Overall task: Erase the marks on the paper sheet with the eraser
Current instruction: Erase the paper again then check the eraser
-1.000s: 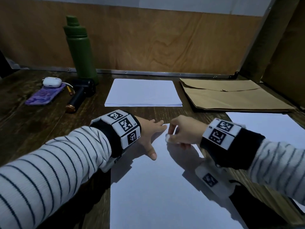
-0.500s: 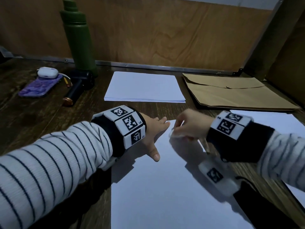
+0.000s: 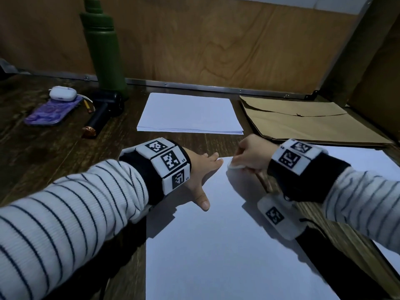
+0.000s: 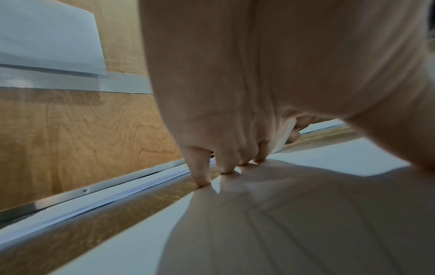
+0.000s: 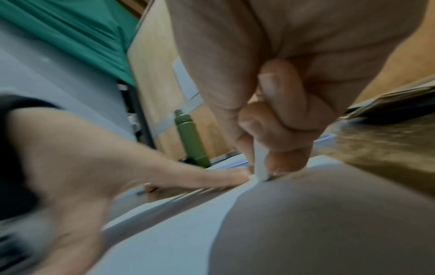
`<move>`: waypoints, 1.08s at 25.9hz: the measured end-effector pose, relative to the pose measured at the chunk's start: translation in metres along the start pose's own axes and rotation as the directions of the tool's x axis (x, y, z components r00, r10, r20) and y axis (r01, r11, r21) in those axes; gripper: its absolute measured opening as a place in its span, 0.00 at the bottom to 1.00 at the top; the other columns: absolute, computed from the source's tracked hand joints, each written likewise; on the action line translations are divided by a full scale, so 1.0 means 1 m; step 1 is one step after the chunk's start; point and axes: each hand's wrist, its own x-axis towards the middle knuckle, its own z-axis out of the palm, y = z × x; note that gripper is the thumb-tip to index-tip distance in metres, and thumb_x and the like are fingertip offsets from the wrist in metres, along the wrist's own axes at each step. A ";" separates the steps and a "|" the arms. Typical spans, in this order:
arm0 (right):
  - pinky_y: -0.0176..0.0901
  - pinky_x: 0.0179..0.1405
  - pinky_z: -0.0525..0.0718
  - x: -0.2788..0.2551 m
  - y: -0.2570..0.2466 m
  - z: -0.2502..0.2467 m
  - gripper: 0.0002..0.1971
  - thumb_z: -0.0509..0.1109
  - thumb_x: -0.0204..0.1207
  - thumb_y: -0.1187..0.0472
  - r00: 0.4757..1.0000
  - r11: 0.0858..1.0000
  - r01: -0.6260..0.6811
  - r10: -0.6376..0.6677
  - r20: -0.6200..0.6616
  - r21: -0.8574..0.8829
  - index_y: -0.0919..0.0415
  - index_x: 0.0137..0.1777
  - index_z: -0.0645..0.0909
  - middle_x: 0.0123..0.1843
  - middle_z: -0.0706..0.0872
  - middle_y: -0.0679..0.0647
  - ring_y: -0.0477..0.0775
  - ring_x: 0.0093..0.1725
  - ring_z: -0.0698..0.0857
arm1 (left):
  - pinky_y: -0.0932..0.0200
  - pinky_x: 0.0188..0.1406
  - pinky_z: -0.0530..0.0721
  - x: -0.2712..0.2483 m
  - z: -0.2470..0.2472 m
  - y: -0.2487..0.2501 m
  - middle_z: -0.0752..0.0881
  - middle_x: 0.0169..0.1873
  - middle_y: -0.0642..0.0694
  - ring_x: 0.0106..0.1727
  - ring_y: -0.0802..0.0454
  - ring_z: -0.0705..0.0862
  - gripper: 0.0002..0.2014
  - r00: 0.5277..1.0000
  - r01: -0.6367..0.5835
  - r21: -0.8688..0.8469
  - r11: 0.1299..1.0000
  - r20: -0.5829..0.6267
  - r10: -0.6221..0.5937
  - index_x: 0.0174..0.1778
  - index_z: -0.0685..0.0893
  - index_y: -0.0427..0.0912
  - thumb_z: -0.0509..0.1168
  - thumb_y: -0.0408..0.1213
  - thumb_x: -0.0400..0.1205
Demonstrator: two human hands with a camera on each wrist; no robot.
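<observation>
The room is dim, the head view bluish and underlit. Hard dark shadows fall from both arms toward me across the paper sheet (image 3: pixel 216 245). Wrist views look warmer, bent at their edges; the right one smears the left hand (image 5: pixel 94 158) with blur.

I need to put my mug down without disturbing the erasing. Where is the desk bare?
Bare wood lies front left, between the striped sleeve and the purple case, and in the strip between the paper stack and the sheet. The right is crowded: envelope, more paper.
</observation>
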 end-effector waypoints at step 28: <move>0.33 0.26 0.76 -0.013 -0.010 0.008 0.06 0.74 0.71 0.58 0.988 0.988 0.142 -0.138 0.070 -0.056 0.56 0.37 0.81 0.35 0.86 0.53 0.46 0.25 0.77 | 0.46 0.81 0.48 -0.001 -0.003 0.002 0.35 0.83 0.51 0.84 0.51 0.39 0.59 1.000 0.011 0.000 1.000 0.027 -0.011 0.82 0.32 0.51 0.72 0.57 0.71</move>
